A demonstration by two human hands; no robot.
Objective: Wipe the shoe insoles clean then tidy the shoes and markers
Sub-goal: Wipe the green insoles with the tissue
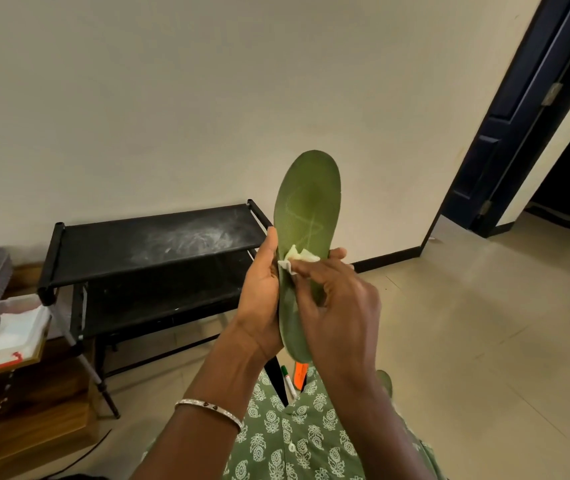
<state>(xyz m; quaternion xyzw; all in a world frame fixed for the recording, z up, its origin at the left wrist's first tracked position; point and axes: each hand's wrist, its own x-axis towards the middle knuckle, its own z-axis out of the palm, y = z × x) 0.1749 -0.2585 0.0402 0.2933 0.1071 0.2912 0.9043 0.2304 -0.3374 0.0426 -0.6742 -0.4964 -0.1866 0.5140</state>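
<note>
Wiping step: left hand (262, 292) grips the upright green insole (307, 216) while right hand (339, 306) pinches a white wipe (297, 259) against it; next, probably, strokes over the faint remaining scribble.

One insole (307, 202), one wipe (298, 260), one marker (289, 382), one rack (155, 237).

home entryway — shoe rack (152, 237) | dark door (518, 109) | tiled floor (484, 323)

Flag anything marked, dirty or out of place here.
Faint zigzag lines cross the green insole, above the white wipe. The black rack has a whitish dusty smear on its top shelf. A green-capped marker lies loose below the insole.
</note>
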